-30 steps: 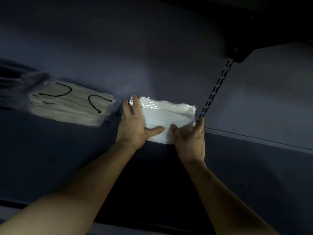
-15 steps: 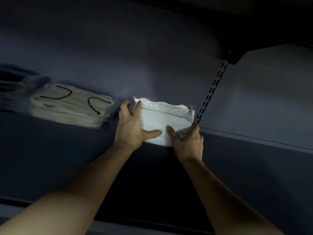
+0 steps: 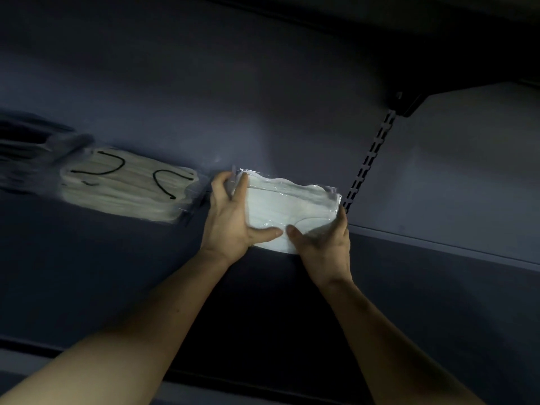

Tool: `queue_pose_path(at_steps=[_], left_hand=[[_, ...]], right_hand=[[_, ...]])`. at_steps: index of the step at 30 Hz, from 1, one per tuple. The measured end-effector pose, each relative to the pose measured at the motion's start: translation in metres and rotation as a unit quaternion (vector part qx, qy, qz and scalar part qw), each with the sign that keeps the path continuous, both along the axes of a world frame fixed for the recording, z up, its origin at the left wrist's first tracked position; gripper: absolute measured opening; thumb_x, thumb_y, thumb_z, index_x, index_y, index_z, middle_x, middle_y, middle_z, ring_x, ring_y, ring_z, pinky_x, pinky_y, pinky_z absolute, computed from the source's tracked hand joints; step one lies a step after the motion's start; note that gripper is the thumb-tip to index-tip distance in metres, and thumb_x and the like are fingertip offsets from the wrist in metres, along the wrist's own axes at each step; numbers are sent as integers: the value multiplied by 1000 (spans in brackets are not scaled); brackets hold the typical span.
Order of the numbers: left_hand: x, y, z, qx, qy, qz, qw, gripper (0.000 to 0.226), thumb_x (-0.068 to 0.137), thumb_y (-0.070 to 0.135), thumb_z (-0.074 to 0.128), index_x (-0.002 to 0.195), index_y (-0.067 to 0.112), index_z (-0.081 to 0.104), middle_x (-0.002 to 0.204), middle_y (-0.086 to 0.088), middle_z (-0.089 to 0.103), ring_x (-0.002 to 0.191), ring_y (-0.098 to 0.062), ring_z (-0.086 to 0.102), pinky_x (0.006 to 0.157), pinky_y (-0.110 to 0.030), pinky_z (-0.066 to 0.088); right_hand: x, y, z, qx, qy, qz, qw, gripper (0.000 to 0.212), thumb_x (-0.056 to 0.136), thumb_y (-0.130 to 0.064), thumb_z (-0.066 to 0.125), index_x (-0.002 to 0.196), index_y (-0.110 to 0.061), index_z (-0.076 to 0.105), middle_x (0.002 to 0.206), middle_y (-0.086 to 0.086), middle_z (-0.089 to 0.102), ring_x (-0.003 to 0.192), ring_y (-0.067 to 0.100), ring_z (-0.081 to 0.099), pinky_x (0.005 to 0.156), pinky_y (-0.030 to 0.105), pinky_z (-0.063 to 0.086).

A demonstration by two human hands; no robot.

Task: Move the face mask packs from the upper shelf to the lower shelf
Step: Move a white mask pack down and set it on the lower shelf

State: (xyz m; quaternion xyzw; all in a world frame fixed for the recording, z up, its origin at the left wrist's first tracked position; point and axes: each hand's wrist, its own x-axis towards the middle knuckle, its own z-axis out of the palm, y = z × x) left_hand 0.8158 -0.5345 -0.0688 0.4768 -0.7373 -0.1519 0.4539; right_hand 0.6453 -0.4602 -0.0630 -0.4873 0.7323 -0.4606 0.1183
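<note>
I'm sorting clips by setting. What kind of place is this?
Probably a shop or stockroom shelving bay. A slotted upright with a bracket carries dark metal shelves, and plastic-wrapped mask packs sit there: one white pack in both hands, another to its left.

Both hands (image 3: 277,226) raised, gripping (thumbs nearly touching).

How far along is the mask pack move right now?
Done: nothing visibly on a lower shelf yet. In hand: the left hand and right hand grip a clear-wrapped white face mask pack at the dark shelf edge. Left: the cream mask pack with black ear loops lies there untouched.
</note>
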Motion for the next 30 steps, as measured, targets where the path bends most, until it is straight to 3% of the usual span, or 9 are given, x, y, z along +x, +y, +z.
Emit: queue_pose_path(at_steps=[6,10,13,16,22,24,26,28,30], left_hand=[[-1,0,2,68,-75,16,995,127,53,63,86,153,21,21,155,-8,3,143,-28,16,117,-41,28],[-3,5,2,-6,-196,113,974,115,57,76,72,152,26,30,159,-16,9,142,-37,22,113,-51,28],[-2,10,-4,-81,-241,115,960,90,74,81,53,146,27,46,159,-14,24,142,-39,27,110,-59,30],[5,18,-10,15,-264,53,963,80,87,80,24,154,35,27,165,-4,11,150,-33,9,119,-56,16],[10,31,-9,-14,-279,54,959,86,84,82,17,151,32,33,152,-7,35,147,-31,18,115,-53,25],[11,32,-8,-25,-265,60,962,92,80,86,19,151,30,34,153,-13,32,145,-35,20,113,-56,29],[11,32,-5,11,-260,60,964,102,73,93,21,155,31,21,159,-15,15,147,-37,11,116,-57,24],[12,31,-4,77,-232,64,968,118,62,99,27,155,29,9,160,-16,10,148,-37,9,119,-54,18],[12,31,-3,91,-196,83,973,126,56,100,39,152,23,13,151,-19,28,141,-37,27,116,-52,25]], right_hand=[[0,-5,-4,56,61,-21,996,118,74,-61,75,155,-24,-1,150,13,34,136,32,33,115,51,31],[5,-2,-2,15,109,-41,993,125,71,-64,76,157,-24,-5,165,7,2,150,30,6,122,51,16],[11,6,0,-49,252,16,966,96,86,-66,58,159,-27,9,167,5,-2,152,24,-3,123,46,7],[13,6,-3,35,340,88,936,60,101,-54,37,156,-32,27,168,0,4,153,20,-10,124,50,1],[16,13,-3,5,340,59,939,62,95,-56,37,148,-23,40,154,2,37,144,22,25,119,53,22],[17,15,-3,37,345,64,936,68,95,-61,29,154,-27,26,162,5,21,150,26,13,121,54,15],[17,15,-4,73,346,68,933,74,94,-66,19,158,-31,9,167,7,-1,152,29,-6,122,55,5],[17,14,-3,83,298,48,950,83,94,-70,30,158,-29,-2,166,8,-11,152,29,-12,123,55,4],[17,15,1,80,217,0,973,98,88,-73,48,158,-24,-1,165,11,-8,152,31,-6,123,53,12]])
